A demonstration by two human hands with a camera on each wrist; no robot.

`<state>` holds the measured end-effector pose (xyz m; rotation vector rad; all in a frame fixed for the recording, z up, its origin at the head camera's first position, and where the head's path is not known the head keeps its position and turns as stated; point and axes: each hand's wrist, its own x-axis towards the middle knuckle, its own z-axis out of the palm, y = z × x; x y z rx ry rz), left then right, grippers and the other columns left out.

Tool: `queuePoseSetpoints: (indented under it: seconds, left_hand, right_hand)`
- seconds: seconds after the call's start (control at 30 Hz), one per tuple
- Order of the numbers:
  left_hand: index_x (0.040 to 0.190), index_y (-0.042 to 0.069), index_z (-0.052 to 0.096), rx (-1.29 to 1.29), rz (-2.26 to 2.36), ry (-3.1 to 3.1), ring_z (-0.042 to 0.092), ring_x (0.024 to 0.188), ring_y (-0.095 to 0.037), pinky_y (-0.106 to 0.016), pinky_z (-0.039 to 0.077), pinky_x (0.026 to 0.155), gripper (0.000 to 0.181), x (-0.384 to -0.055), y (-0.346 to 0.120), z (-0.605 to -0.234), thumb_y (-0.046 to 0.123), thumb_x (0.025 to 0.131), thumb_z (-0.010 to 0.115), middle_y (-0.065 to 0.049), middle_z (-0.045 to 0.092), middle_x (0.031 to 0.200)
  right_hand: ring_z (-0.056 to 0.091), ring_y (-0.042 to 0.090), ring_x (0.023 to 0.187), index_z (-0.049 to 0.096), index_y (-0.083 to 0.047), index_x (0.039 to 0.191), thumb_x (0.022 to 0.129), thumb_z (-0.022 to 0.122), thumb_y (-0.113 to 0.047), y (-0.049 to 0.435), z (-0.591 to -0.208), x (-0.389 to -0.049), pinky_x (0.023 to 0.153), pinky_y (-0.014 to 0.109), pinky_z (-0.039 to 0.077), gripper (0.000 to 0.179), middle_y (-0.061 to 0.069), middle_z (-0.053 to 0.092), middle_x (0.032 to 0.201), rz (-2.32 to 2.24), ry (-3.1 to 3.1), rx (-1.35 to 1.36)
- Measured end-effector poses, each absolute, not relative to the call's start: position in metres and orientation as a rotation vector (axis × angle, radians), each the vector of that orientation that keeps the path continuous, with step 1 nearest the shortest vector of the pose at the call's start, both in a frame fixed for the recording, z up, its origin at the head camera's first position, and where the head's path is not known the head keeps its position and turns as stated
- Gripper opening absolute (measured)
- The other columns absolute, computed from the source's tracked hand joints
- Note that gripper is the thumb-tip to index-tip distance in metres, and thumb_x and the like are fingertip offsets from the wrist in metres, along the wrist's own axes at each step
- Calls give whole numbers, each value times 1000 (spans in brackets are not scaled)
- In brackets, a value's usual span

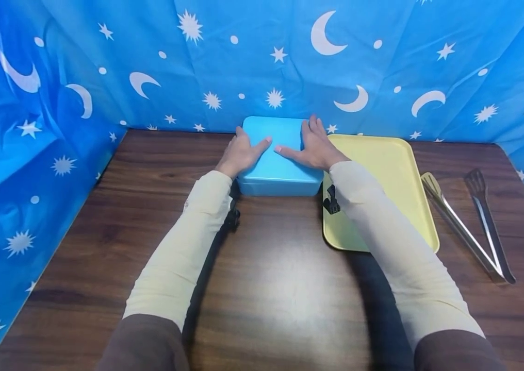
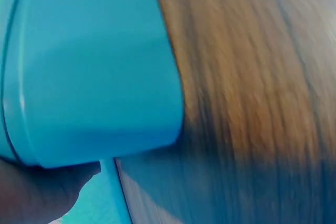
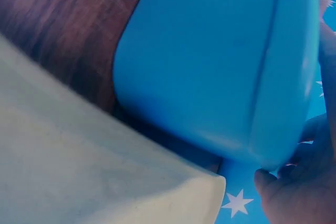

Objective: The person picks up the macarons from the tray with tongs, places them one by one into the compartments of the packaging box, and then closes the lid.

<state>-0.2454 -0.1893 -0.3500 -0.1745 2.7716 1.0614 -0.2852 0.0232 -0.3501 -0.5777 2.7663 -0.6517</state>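
A light blue lidded box stands at the back of the table, by the curtain. My left hand grips its left side, with the thumb lying across the lid. From the right, my right hand holds the opposite side, its thumb pointing inward on top. In the left wrist view, a finger wraps round the far edge of the box. The right wrist view has fingertips at the far corner of the box. The lid sits on the box, and what is inside is hidden.
A yellow tray lies right of the box, partly under my right forearm. Metal tongs lie spread beyond it. A blue curtain with moons and stars hangs behind and at the left of the dark wooden table.
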Motion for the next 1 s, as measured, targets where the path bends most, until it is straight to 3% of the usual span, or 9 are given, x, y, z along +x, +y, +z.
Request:
queuePoseSetpoints:
  seconds: [0.3, 0.63, 0.8, 1.0]
  left_hand:
    - [160, 1, -11, -211, 1186, 2703, 3, 155, -29, -44, 12, 124, 100, -241, -189, -346, 55, 102, 50, -16, 0, 169]
    - [161, 0, -7, -155, 1178, 2715, 7, 155, -29, -44, 13, 124, 98, -242, -193, -348, 55, 102, 50, -18, 4, 169]
    - [160, -1, -8, -132, 1123, 2733, 8, 155, -32, -48, 15, 123, 100, -242, -195, -346, 58, 102, 48, -20, 4, 168]
    - [160, -1, -7, -22, 883, 2910, -2, 155, -32, -44, 7, 124, 92, -242, -190, -343, 56, 105, 40, -20, -5, 168]
  right_hand:
    - [-14, 36, 153, -1, 4, 160, 92, 48, -75, 21, -344, -286, 123, 51, 6, 115, 22, -14, 166, -580, 2760, -586]
    - [-15, 37, 153, -1, 1, 161, 94, 45, -74, 18, -347, -284, 122, 54, 6, 111, 21, -13, 167, -551, 2765, -586]
    - [-14, 38, 153, 0, 1, 161, 93, 45, -75, 20, -348, -283, 122, 54, 6, 111, 21, -13, 167, -585, 2760, -590]
    - [-15, 36, 153, 0, 2, 160, 93, 48, -73, 30, -343, -281, 123, 52, 5, 112, 23, -14, 166, -595, 2721, -630]
